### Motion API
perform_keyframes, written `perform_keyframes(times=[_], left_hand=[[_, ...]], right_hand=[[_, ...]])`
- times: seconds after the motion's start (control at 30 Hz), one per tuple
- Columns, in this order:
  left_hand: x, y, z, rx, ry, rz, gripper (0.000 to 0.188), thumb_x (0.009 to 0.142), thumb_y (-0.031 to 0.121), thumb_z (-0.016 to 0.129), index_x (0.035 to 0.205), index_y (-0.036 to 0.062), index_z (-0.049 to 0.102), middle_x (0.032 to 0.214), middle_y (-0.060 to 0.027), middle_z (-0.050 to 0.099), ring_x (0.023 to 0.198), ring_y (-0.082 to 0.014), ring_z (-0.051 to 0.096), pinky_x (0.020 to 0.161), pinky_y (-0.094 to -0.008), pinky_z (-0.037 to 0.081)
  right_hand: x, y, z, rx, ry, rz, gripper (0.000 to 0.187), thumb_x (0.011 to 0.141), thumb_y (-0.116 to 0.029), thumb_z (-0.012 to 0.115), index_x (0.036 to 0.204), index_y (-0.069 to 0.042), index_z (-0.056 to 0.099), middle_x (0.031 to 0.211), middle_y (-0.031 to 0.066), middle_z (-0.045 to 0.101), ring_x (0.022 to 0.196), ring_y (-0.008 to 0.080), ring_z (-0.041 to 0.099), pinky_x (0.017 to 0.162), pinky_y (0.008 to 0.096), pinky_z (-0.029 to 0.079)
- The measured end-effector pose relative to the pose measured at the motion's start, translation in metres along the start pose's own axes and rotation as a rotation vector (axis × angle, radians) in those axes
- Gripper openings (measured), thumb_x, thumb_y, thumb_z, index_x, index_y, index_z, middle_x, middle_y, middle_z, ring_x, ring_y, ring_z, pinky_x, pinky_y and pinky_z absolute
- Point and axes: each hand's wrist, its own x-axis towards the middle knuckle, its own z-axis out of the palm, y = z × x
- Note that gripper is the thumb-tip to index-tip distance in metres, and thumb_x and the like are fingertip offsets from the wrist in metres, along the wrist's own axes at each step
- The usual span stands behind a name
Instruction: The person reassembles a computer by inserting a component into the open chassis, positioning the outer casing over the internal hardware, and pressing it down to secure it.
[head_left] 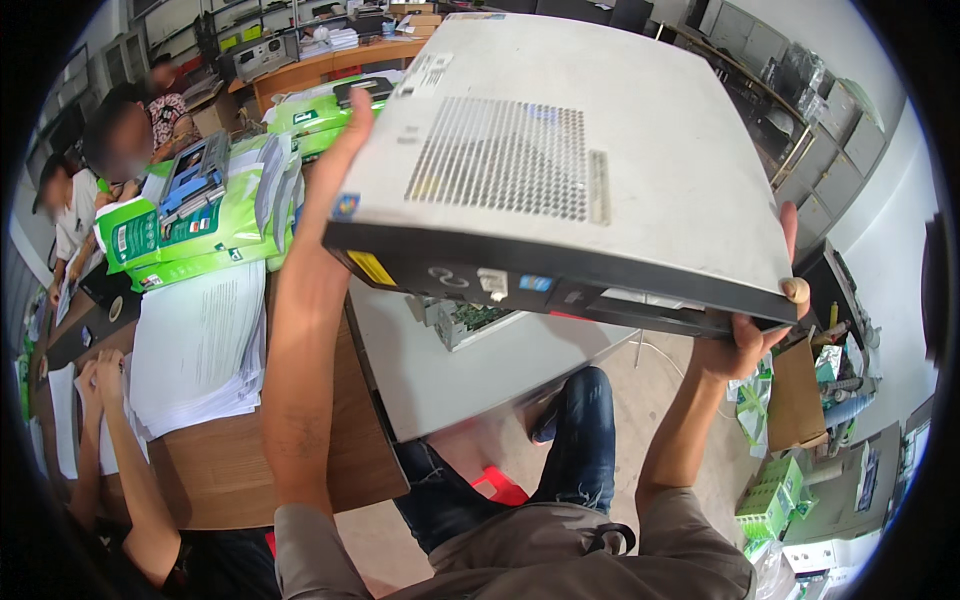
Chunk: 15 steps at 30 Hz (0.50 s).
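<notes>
I hold a grey desktop computer case (600, 130) with a black front panel up in the air, tilted, its vented side facing me. My left hand (345, 140) grips its left edge, fingers reaching up along the side. Under the right front corner my right hand (765, 320) supports it, thumb on the top edge. Below the case a grey metal cover panel (450, 375) lies on the wooden table (230, 460), with a small green circuit part (470, 320) on it.
Stacks of white papers (195, 350) and green boxes (190, 225) cover the table's left. Other people sit at the far left; another person's arms (120, 450) rest at lower left. Shelves and cabinets line the back; green boxes (775, 490) and clutter sit on the floor at right.
</notes>
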Motion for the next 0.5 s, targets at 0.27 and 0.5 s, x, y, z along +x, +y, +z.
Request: perform_keyframes(times=[0.27,0.5], left_hand=[[-0.009,-0.011,0.008,-0.175,-0.215,-0.043,0.049,0.092,0.03,0.067,0.129,-0.0013,0.06,0.114,-0.0131,0.067,0.098,-0.0207,0.067,0.085,-0.0318,0.055],[-0.043,-0.023,0.04,-0.352,-0.047,0.387,0.092,0.084,0.015,0.075,0.152,-0.0041,0.015,0.127,-0.0233,0.052,0.112,-0.0298,0.061,0.095,-0.0411,0.053]], right_hand=[[0.045,0.021,-0.02,-0.169,-0.189,-0.172,0.069,0.088,-0.035,0.065,0.15,-0.018,0.04,0.153,0.0422,0.027,0.142,0.0532,0.034,0.111,0.0608,0.038],[-0.001,0.039,0.01,0.679,0.087,0.84,0.062,0.101,-0.05,0.052,0.145,-0.007,0.043,0.14,0.0147,0.055,0.135,0.0331,0.044,0.111,0.0509,0.036]])
